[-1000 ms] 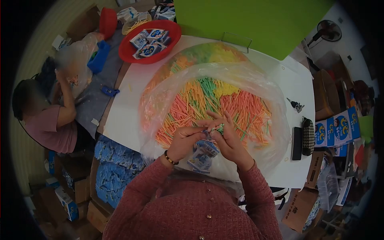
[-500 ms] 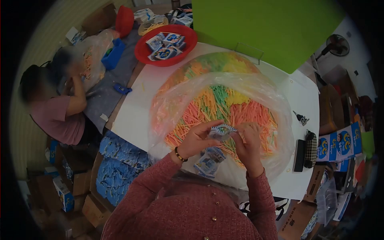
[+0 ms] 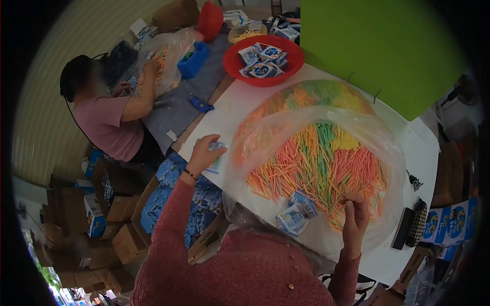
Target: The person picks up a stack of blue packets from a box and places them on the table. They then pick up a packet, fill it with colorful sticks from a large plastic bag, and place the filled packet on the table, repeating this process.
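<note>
While the left hand (image 3: 204,150) grips a packet (image 3: 216,158), sticks (image 3: 316,168) lie rightward.

White table (image 3: 232,115), green partition (image 3: 377,46), stacked cardboard boxes (image 3: 122,239)

A red basin (image 3: 232,61) of packets sits near a green board (image 3: 377,46).

Blue-and-white printing showing on the small packets (image 3: 297,213) and the boxes (image 3: 448,223), nothing on them reading legibly
</note>
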`<control>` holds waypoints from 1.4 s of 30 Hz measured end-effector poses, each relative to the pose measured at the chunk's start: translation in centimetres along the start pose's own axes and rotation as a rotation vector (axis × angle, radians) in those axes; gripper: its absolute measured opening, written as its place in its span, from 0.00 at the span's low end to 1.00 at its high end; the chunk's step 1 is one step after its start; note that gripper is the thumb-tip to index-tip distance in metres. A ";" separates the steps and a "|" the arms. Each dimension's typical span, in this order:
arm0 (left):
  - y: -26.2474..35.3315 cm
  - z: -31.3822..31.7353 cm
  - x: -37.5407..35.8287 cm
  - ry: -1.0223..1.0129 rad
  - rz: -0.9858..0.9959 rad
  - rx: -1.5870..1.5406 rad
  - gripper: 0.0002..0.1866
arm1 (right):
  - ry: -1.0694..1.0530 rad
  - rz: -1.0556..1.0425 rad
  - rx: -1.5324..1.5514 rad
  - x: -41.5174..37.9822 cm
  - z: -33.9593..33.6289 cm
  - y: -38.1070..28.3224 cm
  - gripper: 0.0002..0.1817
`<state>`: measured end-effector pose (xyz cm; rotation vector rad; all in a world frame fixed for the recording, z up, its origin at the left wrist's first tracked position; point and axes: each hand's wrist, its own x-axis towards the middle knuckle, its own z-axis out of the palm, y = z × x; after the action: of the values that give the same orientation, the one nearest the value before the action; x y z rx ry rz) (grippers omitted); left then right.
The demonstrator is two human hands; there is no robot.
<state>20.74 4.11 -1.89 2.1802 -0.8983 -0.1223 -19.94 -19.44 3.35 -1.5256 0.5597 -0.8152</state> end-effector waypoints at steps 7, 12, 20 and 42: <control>-3.4 6.9 12.7 0.271 -0.058 0.518 0.22 | 0.163 0.057 -0.063 -1.5 -1.5 -0.2 0.07; -3.3 7.0 13.6 0.101 -0.049 0.040 0.20 | 0.247 0.109 -0.117 -2.9 -3.8 -1.5 0.07; 20.1 4.7 1.3 -0.097 0.557 -0.170 0.08 | 0.022 0.196 -0.740 -2.0 -1.5 -0.2 0.07; 17.2 11.9 -11.4 -0.471 0.365 0.086 0.23 | -0.139 -0.007 -1.496 1.3 -4.8 3.2 0.22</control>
<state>-1.64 -3.92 -0.68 2.0577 -1.5751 -0.4359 -22.42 -23.91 0.43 -2.8802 1.1743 -0.1671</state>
